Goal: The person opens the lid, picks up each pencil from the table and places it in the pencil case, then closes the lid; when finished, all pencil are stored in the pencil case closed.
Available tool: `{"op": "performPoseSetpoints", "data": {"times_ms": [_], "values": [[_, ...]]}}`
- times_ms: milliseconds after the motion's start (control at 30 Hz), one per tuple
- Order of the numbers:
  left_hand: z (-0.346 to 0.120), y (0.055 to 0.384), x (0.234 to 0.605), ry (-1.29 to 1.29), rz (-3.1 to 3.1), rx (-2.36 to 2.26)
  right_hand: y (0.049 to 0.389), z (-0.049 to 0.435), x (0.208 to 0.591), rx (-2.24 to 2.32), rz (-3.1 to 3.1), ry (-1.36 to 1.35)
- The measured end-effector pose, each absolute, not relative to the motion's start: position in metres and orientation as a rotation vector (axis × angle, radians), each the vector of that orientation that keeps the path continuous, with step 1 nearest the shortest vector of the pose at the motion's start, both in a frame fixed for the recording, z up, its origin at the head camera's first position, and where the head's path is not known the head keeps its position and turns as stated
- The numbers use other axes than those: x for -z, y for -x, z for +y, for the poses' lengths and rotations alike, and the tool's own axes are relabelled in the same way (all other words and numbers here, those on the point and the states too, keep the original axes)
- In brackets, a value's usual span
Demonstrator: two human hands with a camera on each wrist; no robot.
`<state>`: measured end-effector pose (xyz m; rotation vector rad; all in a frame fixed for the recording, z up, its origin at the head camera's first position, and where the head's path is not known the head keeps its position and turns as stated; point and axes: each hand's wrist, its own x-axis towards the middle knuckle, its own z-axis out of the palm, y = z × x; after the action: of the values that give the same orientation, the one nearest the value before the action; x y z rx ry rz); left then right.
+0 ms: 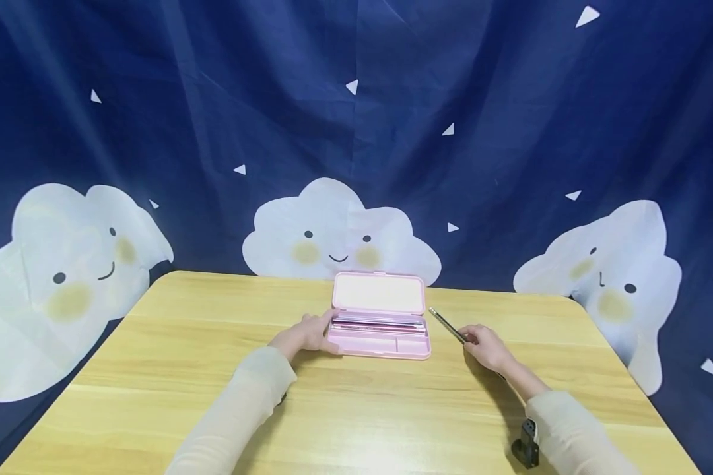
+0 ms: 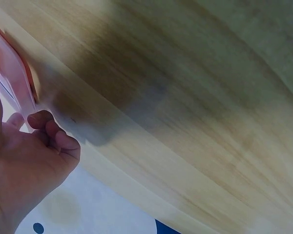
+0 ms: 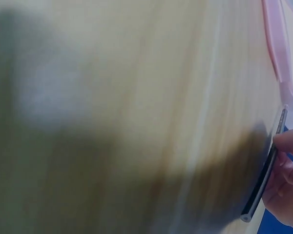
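1. The head view is the only one that gets the whole scene: a pink pencil case (image 1: 380, 320) sits open near the far edge of the wooden table (image 1: 214, 369), about midway along it, lid standing up at the back and what look like pencils lying in the upper tray.
2. The left hand (image 1: 309, 335) rests against the left end of the pencil case, index finger stretched out along its edge.
3. The left wrist view adds what the head view can't: the other fingers (image 2: 56, 139) are curled into the palm, holding nothing, right beside the pink corner (image 2: 14, 73) of the case.
4. The right hand (image 1: 487, 346) is just right of the case and pinches a slim dark pen (image 1: 447, 325), its far tip angled toward the case's right end but apart from it.
5. The right wrist view is pretty blurry, but it shows the pen (image 3: 266, 168) edge-on, just above the table, with fingertips (image 3: 288, 141) on it. The case is only a pink strip (image 3: 278, 53) at the frame's edge.
6. Behind the table hangs a navy backdrop (image 1: 511, 119) with smiling white clouds, seen only from the head camera.
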<state>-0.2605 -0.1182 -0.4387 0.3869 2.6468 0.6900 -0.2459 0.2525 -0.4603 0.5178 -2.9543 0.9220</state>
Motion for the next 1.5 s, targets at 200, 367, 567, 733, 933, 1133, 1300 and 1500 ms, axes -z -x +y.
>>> {"op": "performPoseSetpoints", "data": {"times_ms": [200, 367, 567, 733, 933, 1133, 1300, 1500], "values": [[-0.122, 0.259, 0.438, -0.379, 2.656, -0.666, 0.252, 0.244, 0.456, -0.903, -2.869, -0.469], [-0.124, 0.258, 0.44, -0.376, 2.653, -0.664, 0.254, 0.24, 0.453, -0.923, -2.862, -0.426], [-0.123, 0.258, 0.443, -0.38, 2.655, -0.68, 0.255, 0.243, 0.452, -1.141, -2.85, -0.382], [-0.123, 0.257, 0.443, -0.366, 2.641, -0.696, 0.258, 0.236, 0.453, -1.208, -2.822, -0.508], [-0.126, 0.258, 0.441, -0.366, 2.655, -0.689, 0.265, 0.209, 0.45, -1.211, -2.805, -0.65], [-0.124, 0.26, 0.441, -0.362, 2.648, -0.682, 0.269, 0.182, 0.447, -1.224, -2.797, -0.752], [-0.117, 0.262, 0.44, -0.372, 2.642, -0.691, 0.271, 0.171, 0.447, -1.238, -2.809, -0.777], [-0.117, 0.263, 0.442, -0.353, 2.656, -0.657, 0.277, 0.161, 0.448, -1.204, -2.815, -0.83]]}}
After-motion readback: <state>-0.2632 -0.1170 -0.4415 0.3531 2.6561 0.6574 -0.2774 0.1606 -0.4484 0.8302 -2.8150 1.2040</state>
